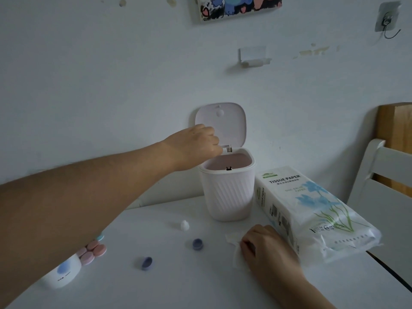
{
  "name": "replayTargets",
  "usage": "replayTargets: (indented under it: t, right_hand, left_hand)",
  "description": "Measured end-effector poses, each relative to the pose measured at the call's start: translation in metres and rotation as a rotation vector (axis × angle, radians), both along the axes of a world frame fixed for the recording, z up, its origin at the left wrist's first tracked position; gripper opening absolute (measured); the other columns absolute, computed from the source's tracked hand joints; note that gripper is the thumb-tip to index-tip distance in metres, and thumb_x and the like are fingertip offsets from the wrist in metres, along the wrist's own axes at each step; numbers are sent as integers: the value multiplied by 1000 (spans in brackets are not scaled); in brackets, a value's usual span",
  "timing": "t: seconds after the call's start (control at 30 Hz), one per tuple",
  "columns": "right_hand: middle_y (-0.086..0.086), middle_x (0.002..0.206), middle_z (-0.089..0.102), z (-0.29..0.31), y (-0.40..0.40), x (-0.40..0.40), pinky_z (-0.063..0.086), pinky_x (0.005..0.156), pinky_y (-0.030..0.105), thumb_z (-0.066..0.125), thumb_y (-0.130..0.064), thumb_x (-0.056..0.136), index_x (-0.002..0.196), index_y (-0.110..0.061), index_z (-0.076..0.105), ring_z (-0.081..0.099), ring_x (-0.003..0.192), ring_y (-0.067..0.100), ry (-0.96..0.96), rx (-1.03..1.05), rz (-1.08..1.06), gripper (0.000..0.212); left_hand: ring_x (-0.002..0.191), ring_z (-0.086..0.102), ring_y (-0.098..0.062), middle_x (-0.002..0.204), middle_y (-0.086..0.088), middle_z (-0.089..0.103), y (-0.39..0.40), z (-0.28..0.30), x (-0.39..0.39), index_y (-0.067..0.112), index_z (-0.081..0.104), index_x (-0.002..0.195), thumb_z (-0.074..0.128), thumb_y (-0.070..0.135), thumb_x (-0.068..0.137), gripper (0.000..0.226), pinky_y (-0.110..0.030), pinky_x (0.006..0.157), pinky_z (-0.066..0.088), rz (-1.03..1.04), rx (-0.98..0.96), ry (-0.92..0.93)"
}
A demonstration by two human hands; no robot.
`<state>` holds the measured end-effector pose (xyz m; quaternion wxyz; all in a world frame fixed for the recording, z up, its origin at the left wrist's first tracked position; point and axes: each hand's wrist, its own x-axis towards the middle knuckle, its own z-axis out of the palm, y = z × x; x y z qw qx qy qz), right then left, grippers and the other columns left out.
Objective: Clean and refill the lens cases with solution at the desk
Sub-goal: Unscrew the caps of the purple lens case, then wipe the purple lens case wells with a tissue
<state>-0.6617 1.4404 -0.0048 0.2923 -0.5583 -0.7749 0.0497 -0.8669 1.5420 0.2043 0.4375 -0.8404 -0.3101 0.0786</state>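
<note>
Roughly midway: left hand point(196, 143) curled over open bin point(227, 192), contents unclear, right hand point(267, 248) pinching tissue point(234, 244) on desk point(178, 286), lens cases point(92, 250) and two caps point(197, 244) loose, refill pending.

I see two small round purple lens-case cups point(197, 244) point(147, 263) lying apart on the white worktop point(178, 286), pink round lens cases point(93, 252) clustered beside a white solution bottle point(63, 272) at left.

The room I work in is dim, with flat bluish light and faint shadows. My left forearm point(73, 197) looks blurred, and the wide lens bends the edges.
</note>
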Motion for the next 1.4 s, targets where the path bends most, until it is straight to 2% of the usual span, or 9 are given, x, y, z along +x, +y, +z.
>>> replayTargets:
  t: [0.47, 0.53, 0.7, 0.83, 0.93, 1.03, 1.2, 1.3, 1.4]
  right_hand:
    - [-11, 103, 60, 4, -5, -2, 46, 85, 29, 43, -38, 99, 93, -22, 63, 51, 105, 10, -60, 2, -28, 26]
    - [-11, 103, 60, 3, -4, -2, 46, 85, 30, 44, -37, 98, 93, -22, 65, 52, 104, 11, -52, 8, -27, 26]
    - [-11, 99, 62, 1, -2, 0, 47, 84, 31, 47, -35, 97, 90, -21, 66, 54, 101, 12, -26, 14, -10, 25]
    - [-8, 84, 65, 9, -7, 2, 50, 78, 37, 63, -24, 92, 79, -19, 69, 61, 89, 18, 104, 50, -1, 16]
    - [-9, 77, 69, 22, -16, -2, 54, 70, 37, 74, -16, 86, 78, -21, 74, 65, 74, 17, 273, 150, -25, 9]
    - [-15, 73, 71, 46, -29, -21, 49, 59, 14, 72, -28, 84, 77, -31, 75, 65, 66, 3, 536, 108, -13, 8]
    - [-23, 75, 71, 78, -27, -72, 46, 46, 9, 68, -30, 88, 78, -38, 77, 64, 62, -8, 892, -242, 135, 16]
    - [-16, 71, 71, 82, -15, -96, 44, 41, 10, 69, -21, 90, 81, -27, 80, 64, 47, 0, 940, -398, 170, 16]
    - [-5, 79, 75, 73, -4, -109, 50, 48, 18, 69, -22, 91, 86, -23, 81, 65, 52, 11, 927, -509, 197, 13]
  left_hand:
    - [94, 51, -24, 94, -1, 61, -2, -3, -8, 18, 61, 105, 43, -5, 94, 32, -28, 75, 27, 27, -47, -38]
    - [94, 54, -24, 93, 1, 64, -2, 2, -9, 20, 64, 102, 48, 3, 96, 24, -30, 77, 38, 66, -112, -236]
    - [66, 55, 1, 80, 14, 67, -27, -11, -24, 21, 75, 92, 78, 20, 85, 8, -16, 61, 39, 118, -407, -1312]
    - [66, 61, -5, 82, 5, 75, -80, -38, -38, 26, 78, 89, 86, 18, 79, 15, -18, 66, 49, 21, -535, -1772]
    - [80, 72, -5, 88, 7, 79, -125, -75, -56, 35, 79, 94, 84, 28, 81, 16, -14, 70, 54, -21, -661, -1898]
    - [76, 69, -3, 85, 7, 78, -156, -117, -73, 36, 79, 100, 80, 45, 73, 28, -16, 70, 51, 14, -768, -1946]
    - [90, 71, -38, 91, -8, 79, -161, -159, -92, 38, 78, 102, 81, 43, 67, 36, -43, 69, 48, 81, -914, -2096]
    - [89, 75, -24, 87, 0, 80, -160, -171, -96, 43, 76, 104, 78, 35, 74, 32, -30, 62, 50, 100, -941, -2111]
    - [87, 74, -16, 89, 1, 80, -158, -175, -98, 39, 75, 110, 73, 25, 81, 32, -25, 64, 52, 83, -917, -2087]
